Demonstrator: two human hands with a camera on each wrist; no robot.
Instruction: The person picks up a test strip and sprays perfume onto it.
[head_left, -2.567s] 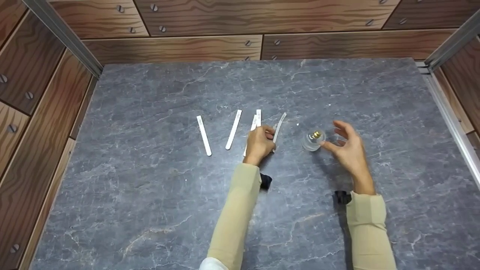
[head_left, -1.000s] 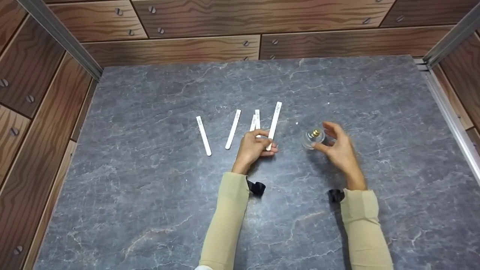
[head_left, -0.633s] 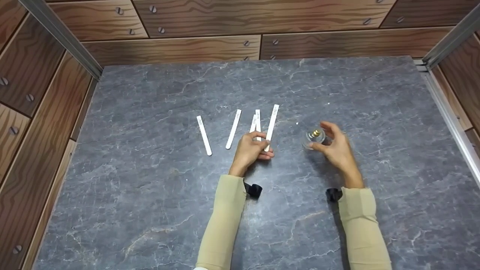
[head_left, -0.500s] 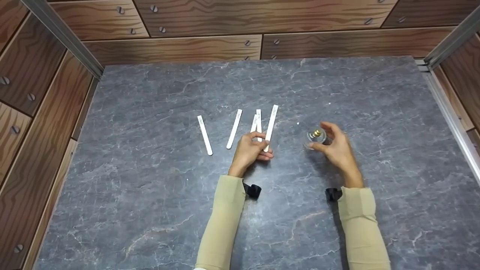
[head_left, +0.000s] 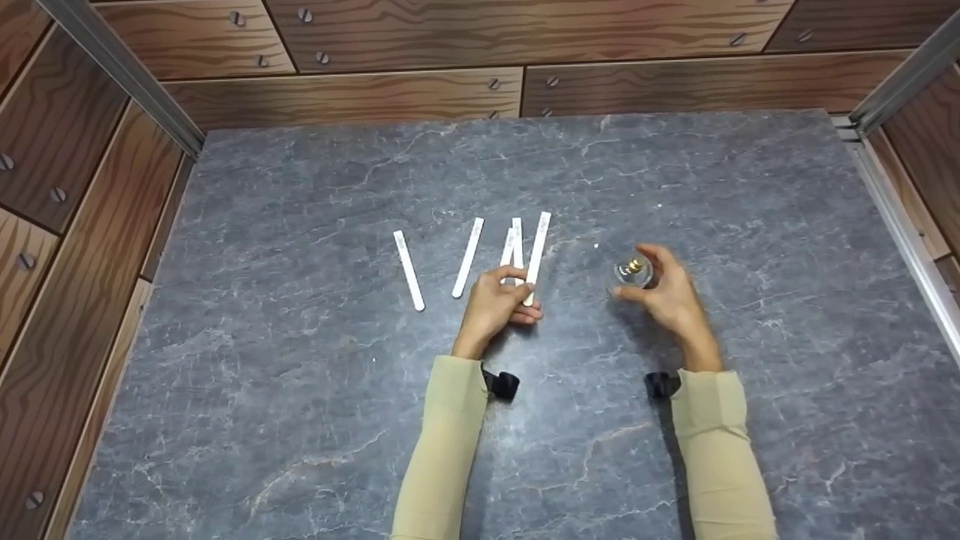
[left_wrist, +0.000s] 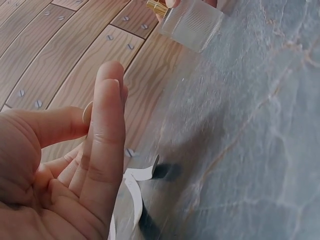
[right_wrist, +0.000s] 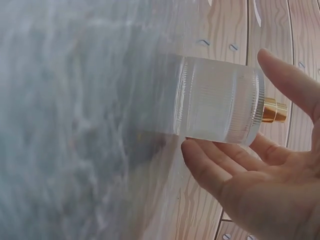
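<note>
The right hand (head_left: 670, 294) cups the glass bottle (head_left: 632, 273), thumb and fingers curled round its ribbed sides, lifted just above the slab (head_left: 300, 390). The left hand (head_left: 495, 304) pinches a white strip (head_left: 536, 251) by its near end.

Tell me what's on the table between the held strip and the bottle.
Nothing: in the head view only bare table lies between the strip in the left hand and the bottle at the right hand.

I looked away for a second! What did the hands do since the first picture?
The left hand lifted one white strip off the table and holds it pointing away. The right hand moved in and now grips the glass bottle. The other strips stayed put.
</note>
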